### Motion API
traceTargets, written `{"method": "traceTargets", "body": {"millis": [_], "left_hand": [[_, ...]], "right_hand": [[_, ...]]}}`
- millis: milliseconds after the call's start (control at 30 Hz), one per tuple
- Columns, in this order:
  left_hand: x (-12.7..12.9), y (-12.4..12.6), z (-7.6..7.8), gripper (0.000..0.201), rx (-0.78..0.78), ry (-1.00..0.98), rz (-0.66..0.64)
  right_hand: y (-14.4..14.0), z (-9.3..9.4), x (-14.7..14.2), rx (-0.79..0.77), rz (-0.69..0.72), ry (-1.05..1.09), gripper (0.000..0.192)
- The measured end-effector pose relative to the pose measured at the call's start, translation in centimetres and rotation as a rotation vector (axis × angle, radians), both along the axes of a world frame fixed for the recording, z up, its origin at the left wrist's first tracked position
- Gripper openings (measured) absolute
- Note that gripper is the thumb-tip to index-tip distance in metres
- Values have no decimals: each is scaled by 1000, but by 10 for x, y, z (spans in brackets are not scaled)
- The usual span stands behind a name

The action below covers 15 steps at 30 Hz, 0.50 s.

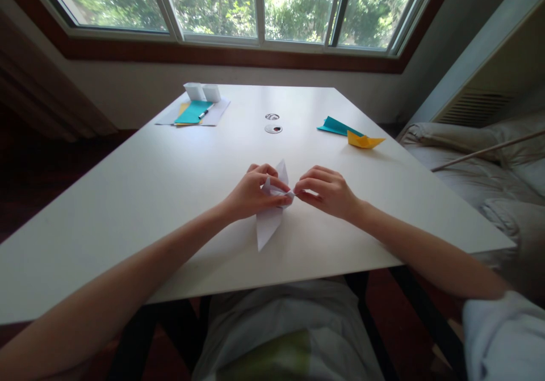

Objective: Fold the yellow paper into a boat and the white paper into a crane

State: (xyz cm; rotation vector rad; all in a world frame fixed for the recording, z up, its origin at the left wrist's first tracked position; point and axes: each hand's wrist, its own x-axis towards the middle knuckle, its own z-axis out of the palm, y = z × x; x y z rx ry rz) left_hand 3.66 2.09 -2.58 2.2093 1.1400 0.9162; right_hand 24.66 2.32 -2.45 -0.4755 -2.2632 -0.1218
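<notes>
Two hands meet over one large white table (149, 199), which fills most of the view and carries everything else. Beyond the hands and off to the left lies a flat stack of paper sheets (193, 113), teal on top of yellow and white, with a pen (205, 111) across it and two small white boxes (202, 91) just behind. Beyond the right hand and further right sit a teal folded piece (336, 125) and a yellow folded boat (363, 140), touching or nearly so. Straight ahead of the hands are two round cable holes (273, 123) in the tabletop.

Between the hands is the white folded paper (269, 225). It is creased into a long narrow shape: one sharp point runs toward the person and rests on the table, another shorter point stands up just behind the fingers, and the middle is bunched with small folds. Its surface is plain white, slightly shadowed along the creases.

The left hand (255, 192) curls over the paper's middle, fingers bent and thumb pressed against it. The right hand (327, 191) pinches a small tip of the paper at its right side between thumb and fingertips, its other fingers tucked in. The fingertips of both hands nearly touch.
</notes>
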Motion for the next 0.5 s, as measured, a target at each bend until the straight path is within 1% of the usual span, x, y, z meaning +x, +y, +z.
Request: {"method": "traceTargets", "body": {"millis": [167, 333, 500], "left_hand": [[3, -1, -4, 17, 23, -46, 34], [3, -2, -4, 17, -3, -104, 79], [2, -2, -6, 17, -26, -132, 92]], "right_hand": [[0, -1, 0, -32, 15, 13, 7], [0, 1, 5, -69, 52, -27, 8], [0, -1, 7, -65, 21, 8, 6]]}}
